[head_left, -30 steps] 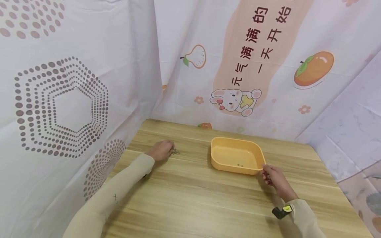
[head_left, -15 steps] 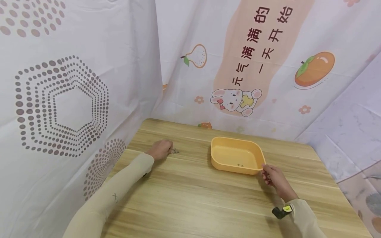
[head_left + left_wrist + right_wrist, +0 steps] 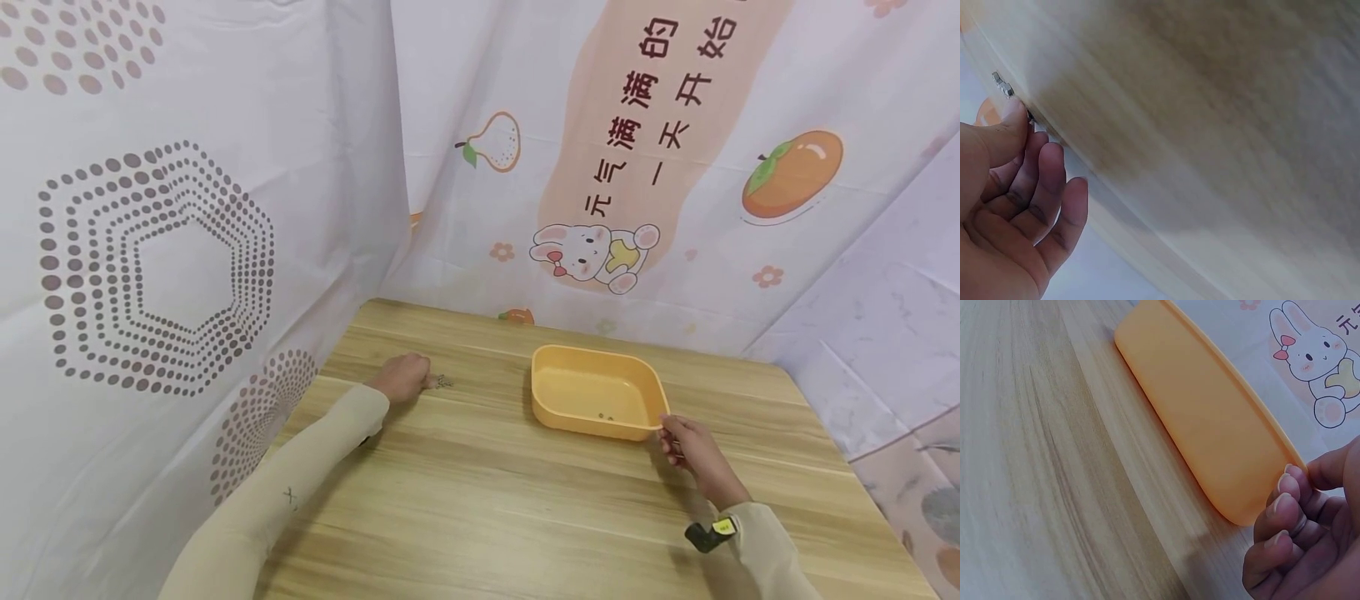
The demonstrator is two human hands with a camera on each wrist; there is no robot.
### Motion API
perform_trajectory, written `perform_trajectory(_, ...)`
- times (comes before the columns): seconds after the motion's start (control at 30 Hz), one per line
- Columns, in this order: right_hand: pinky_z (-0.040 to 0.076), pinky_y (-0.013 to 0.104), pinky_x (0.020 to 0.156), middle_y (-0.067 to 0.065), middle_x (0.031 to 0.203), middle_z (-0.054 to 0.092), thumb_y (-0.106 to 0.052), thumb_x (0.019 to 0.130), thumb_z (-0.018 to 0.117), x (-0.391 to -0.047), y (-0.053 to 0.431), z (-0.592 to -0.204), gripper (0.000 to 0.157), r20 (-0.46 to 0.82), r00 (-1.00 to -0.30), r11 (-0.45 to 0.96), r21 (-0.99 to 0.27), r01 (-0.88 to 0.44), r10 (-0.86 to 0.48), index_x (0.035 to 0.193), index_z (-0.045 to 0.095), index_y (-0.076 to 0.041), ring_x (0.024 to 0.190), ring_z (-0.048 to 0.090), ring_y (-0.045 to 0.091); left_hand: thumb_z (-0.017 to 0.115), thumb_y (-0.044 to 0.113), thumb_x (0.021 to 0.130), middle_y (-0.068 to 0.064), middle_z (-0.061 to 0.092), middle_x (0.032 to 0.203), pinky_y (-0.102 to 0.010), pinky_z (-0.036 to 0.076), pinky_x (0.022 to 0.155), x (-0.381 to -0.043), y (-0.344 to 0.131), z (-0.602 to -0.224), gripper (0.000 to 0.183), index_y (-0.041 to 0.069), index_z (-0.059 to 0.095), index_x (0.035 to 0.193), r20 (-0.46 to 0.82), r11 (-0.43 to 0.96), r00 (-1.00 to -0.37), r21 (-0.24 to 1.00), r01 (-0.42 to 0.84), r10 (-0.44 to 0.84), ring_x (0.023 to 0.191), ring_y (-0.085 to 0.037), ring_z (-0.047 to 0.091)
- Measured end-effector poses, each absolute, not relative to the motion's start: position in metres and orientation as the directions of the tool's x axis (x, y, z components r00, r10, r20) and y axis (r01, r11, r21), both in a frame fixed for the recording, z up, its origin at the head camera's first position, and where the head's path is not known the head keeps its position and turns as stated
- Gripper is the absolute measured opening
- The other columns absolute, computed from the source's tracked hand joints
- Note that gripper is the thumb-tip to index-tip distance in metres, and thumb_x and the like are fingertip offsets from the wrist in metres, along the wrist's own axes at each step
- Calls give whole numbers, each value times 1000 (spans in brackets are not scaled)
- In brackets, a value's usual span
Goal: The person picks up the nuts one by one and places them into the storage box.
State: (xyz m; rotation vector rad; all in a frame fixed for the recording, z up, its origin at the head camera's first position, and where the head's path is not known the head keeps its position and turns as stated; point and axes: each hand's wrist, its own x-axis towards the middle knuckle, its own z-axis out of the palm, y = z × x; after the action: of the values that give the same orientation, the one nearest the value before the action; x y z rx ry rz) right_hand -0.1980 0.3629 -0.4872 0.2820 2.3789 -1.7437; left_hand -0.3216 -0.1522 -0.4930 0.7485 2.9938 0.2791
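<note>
1. L hand: fingers part-curled at metal bits on surface; can't tell if gripping any.
2. R hand: thumb + fingers pinch tray rim, nr corner.
3. Tray on surface, 2 small pcs inside.

Between the small metal pieces and the orange plastic bin, a broad lane is left toward the far edge of the desk, closed off by the printed curtain. The bin's near right corner is blocked by the right hand; the pieces' left side, seemingly, by the left hand.
</note>
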Motion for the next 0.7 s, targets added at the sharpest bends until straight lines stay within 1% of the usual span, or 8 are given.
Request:
perform_trajectory(0.13,44,27,54,1,71,49,-45,100,42,-198,363,-487,50,-250,-967,304,-919,251,45,96,50,4,60,47,11,66,25,89,-1,62,80,-30,53,67,-318,-153,-493,20,5,65,87,44,851,-867,168,497,497,74,-15,60)
perform_trajectory(0.33,42,26,53,0,70,50,-44,100,43,-198,363,-487,49,-260,-964,287,-921,264,53,95,51,3,59,46,11,63,22,91,-4,63,87,-31,54,74,-312,-154,-493,20,3,64,95,71,837,-846,125,533,528,82,-18,62)
perform_trajectory(0.43,42,26,52,0,69,50,-43,100,43,-198,363,-487,47,-267,-962,282,-920,271,54,94,51,3,58,46,11,62,22,92,-5,64,88,-32,54,75,-312,-155,-494,21,2,64,97,85,832,-840,114,543,536,84,-20,63)
perform_trajectory(0.57,42,26,53,0,70,50,-43,100,42,-198,362,-486,47,-268,-962,287,-918,272,54,95,51,3,59,46,11,63,21,92,-5,64,86,-31,54,73,-312,-155,-495,19,2,64,95,95,828,-836,119,548,540,81,-19,63)
perform_trajectory(0.7,43,27,53,0,70,50,-43,100,41,-197,361,-485,48,-265,-963,293,-917,269,55,96,51,3,58,47,12,64,18,92,0,60,81,-28,53,68,-314,-156,-494,13,5,63,89,81,827,-837,133,547,541,73,-13,58)
